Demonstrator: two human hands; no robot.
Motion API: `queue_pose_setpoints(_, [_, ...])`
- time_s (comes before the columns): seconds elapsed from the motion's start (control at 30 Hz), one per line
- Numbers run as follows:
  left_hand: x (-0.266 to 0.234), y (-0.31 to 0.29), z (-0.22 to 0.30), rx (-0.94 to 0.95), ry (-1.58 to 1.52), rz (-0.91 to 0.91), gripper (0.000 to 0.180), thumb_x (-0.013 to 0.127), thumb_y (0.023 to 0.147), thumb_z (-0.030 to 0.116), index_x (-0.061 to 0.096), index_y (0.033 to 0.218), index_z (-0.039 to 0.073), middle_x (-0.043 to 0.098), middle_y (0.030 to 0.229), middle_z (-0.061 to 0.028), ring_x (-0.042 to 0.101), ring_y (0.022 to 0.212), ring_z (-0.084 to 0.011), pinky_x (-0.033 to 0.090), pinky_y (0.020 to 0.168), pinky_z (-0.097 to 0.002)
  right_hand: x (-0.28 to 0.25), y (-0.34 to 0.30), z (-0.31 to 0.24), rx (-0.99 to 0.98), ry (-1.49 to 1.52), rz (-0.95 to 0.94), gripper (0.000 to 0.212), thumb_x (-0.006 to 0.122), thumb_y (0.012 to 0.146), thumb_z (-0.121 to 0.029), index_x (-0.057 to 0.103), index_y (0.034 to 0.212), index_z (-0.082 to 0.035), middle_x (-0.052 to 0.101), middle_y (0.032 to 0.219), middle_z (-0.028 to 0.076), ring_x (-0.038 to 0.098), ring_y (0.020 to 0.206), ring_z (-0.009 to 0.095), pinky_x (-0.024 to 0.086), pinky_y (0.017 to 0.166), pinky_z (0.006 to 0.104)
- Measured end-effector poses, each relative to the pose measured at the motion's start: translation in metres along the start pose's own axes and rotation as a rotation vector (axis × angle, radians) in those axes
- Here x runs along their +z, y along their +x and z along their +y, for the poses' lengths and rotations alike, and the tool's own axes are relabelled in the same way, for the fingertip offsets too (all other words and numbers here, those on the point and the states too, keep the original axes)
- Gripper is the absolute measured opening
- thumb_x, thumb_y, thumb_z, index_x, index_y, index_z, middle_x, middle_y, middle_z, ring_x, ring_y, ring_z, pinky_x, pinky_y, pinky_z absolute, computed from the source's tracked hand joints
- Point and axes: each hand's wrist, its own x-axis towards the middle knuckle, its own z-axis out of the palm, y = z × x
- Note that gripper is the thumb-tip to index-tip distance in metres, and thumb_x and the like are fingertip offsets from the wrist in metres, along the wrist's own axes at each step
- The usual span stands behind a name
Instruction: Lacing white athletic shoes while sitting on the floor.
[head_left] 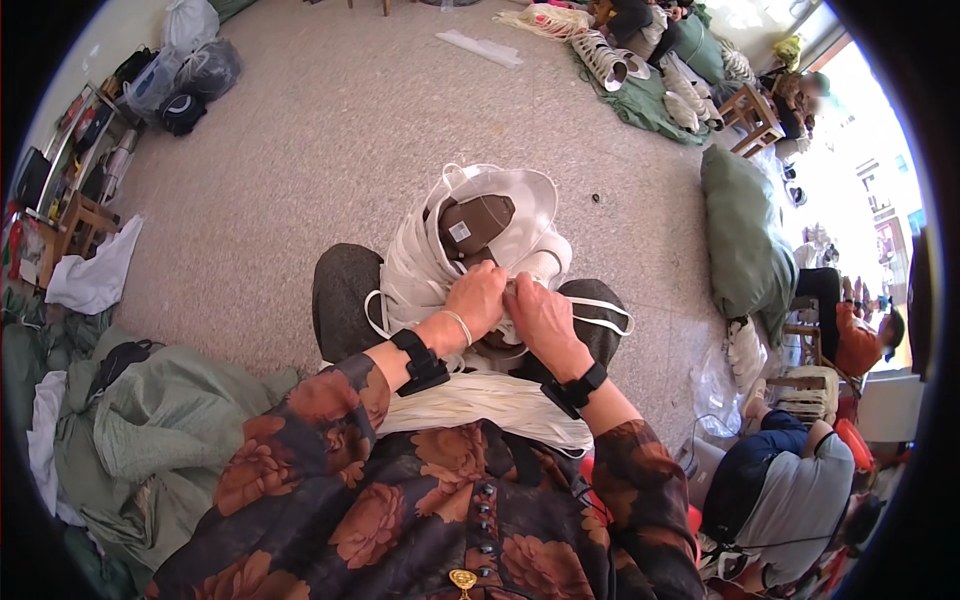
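Between my knees stands a bundle of white shoes [405, 250], nested together, with a brown insole [478, 225] bearing a small white label facing up. My left hand [477, 300] and my right hand [541, 312] meet at the near side of the bundle, fingers pinched close together. Both are closed on a white lace [605, 318], whose loops stick out to the left and right of the hands. The exact grip is partly hidden by my fingers. Across my lap lies a thick hank of cream-white laces [470, 402].
A green sack [745, 230] stands at the right, near people seated by a bright doorway. White shoes on a green cloth [650, 105] lie at the far right. Green fabric [180, 430] is heaped at my left. Plastic bags [207, 70] and a rack sit far left.
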Motion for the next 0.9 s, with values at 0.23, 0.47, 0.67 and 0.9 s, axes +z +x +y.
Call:
queue_pose_setpoints(0.23, [-0.001, 0.006, -0.008, -0.132, -0.232, -0.029, 0.014, 0.055, 0.086, 0.005, 0.061, 0.098, 0.000, 0.063, 0.091, -0.0203, 0.062, 0.089, -0.0401, 0.050, 0.079, -0.0471, 0.005, 0.008, 0.010, -0.102, -0.101, -0.010, 0.012, 0.057, 0.089, -0.015, 0.057, 0.088, -0.003, 0.067, 0.073, 0.016, 0.069, 0.070, 0.036, 0.053, 0.061, 0.0458])
queue_pose_setpoints(0.47, [-0.012, -0.003, -0.006, -0.122, -0.261, -0.002, 0.018, 0.054, 0.088, 0.008, 0.059, 0.103, 0.000, 0.064, 0.095, -0.0205, 0.062, 0.092, -0.0395, 0.049, 0.078, -0.0466, -0.063, -0.118, 0.089, 0.267, 0.367, -0.163, 0.020, 0.057, 0.090, -0.015, 0.054, 0.077, 0.001, 0.054, 0.066, 0.022, 0.053, 0.059, 0.038, 0.042, 0.056, 0.0472])
queue_pose_setpoints(0.67, [-0.014, 0.003, 0.003, -0.055, -0.220, -0.051, 0.024, 0.056, 0.087, 0.009, 0.059, 0.109, 0.002, 0.060, 0.099, -0.0178, 0.061, 0.091, -0.0390, 0.049, 0.077, -0.0467, -0.062, -0.279, 0.229, 0.606, -0.093, -0.288, 0.027, 0.059, 0.086, -0.023, 0.060, 0.073, 0.001, 0.062, 0.073, 0.027, 0.063, 0.074, 0.046, 0.047, 0.065, 0.0559])
queue_pose_setpoints(0.9, [-0.016, 0.022, 0.004, 0.153, -0.007, -0.101, 0.017, 0.057, 0.089, 0.010, 0.057, 0.106, 0.004, 0.058, 0.097, -0.0156, 0.061, 0.088, -0.0379, 0.049, 0.073, -0.0460, -0.062, -0.141, 0.102, 0.181, -0.004, 0.283, 0.013, 0.063, 0.086, -0.008, 0.061, 0.099, -0.005, 0.062, 0.093, 0.017, 0.061, 0.089, 0.037, 0.047, 0.080, 0.0458])
